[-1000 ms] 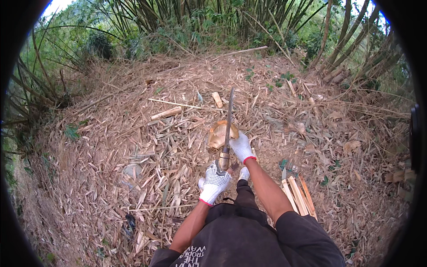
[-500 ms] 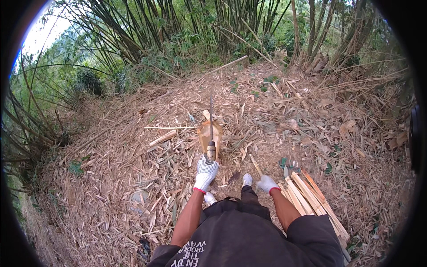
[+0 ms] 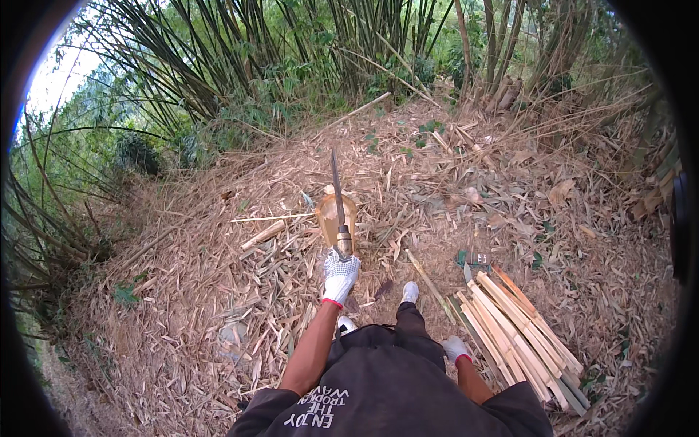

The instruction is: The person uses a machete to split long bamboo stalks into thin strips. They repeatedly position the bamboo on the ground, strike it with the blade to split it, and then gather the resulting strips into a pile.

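Observation:
My left hand (image 3: 341, 275), in a white dotted glove, is closed around the handle of a machete (image 3: 339, 200). Its narrow dark blade points away from me, above a pale yellowish wooden chopping block (image 3: 324, 218). My right hand (image 3: 456, 348), gloved too, is low beside my right leg, its fingers mostly hidden. Just beyond it a thin bamboo stick (image 3: 429, 284) slants across the ground, its near end apart from the glove. Right of that hand lies a bundle of split bamboo strips (image 3: 510, 328).
Dry bamboo leaves and chips (image 3: 182, 291) cover the ground. A short split piece (image 3: 262, 235) and a thin strip (image 3: 269, 218) lie left of the block. A dark green object (image 3: 473, 258) is beyond the bundle. Bamboo clumps (image 3: 291, 58) stand at the back.
My right hand has drawn back toward my body, away from the bamboo stick. The machete's blade has tilted slightly left. The whole view has shifted a little.

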### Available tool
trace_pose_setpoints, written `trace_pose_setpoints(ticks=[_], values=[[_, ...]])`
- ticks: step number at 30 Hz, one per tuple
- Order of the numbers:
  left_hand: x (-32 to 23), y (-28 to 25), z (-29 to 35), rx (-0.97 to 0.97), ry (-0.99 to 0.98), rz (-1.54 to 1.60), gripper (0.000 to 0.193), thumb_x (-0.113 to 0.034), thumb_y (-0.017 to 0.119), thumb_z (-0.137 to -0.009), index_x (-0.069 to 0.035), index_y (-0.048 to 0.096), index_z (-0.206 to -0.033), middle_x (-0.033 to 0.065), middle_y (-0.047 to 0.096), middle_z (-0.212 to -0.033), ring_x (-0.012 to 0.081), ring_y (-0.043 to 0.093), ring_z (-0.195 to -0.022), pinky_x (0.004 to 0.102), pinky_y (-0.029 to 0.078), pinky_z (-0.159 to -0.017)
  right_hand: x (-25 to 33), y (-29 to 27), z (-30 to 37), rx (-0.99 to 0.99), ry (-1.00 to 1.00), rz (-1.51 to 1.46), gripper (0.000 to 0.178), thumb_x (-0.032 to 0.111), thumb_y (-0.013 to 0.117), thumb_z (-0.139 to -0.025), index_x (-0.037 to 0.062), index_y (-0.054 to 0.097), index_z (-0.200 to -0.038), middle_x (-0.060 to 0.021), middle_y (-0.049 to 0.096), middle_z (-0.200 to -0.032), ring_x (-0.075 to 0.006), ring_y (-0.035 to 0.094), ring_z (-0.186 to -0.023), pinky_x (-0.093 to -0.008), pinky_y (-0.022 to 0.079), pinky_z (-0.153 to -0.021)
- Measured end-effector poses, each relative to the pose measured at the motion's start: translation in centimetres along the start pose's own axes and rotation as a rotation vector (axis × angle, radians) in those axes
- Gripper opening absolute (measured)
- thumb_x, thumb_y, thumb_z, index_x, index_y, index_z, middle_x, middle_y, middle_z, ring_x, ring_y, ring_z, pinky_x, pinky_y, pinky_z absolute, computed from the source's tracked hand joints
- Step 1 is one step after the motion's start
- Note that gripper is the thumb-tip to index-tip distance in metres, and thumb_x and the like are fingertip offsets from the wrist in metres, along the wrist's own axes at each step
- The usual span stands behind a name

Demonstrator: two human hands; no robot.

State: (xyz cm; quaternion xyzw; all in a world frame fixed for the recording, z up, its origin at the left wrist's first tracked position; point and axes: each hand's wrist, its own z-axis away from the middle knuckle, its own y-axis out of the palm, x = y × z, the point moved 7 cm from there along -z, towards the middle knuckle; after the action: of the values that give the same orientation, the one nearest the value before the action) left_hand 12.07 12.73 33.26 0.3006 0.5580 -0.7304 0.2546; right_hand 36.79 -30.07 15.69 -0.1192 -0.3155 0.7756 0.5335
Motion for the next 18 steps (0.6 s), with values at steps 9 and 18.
trace_pose_setpoints(ticks=[9, 18], values=[[0.8, 1.5, 1.9, -0.081, 0.020, -0.002, 0.036, -0.026, 0.069, -0.076, 0.000, 0.060, -0.099, 0.0245, 0.066, -0.089, 0.0410, 0.066, -0.085, 0.0486, 0.052, -0.075, 7.3, -6.8, -5.5, -0.161, -0.195, 0.009, 0.039, 0.024, 0.057, -0.076, -0.0074, 0.068, -0.096, -0.0316, 0.066, -0.091, -0.0432, 0.066, -0.090, -0.0462, 0.051, -0.082], [1.1, 3.3, 2.5, -0.066, -0.042, 0.056, 0.045, -0.026, 0.067, -0.078, 0.001, 0.057, -0.112, 0.0269, 0.066, -0.096, 0.0432, 0.065, -0.091, 0.0497, 0.052, -0.078, 12.4, -10.7, -3.8, -0.134, -0.271, 0.005, 0.044, 0.031, 0.059, -0.083, -0.0016, 0.067, -0.111, -0.0303, 0.066, -0.099, -0.0415, 0.065, -0.099, -0.0460, 0.050, -0.087]])
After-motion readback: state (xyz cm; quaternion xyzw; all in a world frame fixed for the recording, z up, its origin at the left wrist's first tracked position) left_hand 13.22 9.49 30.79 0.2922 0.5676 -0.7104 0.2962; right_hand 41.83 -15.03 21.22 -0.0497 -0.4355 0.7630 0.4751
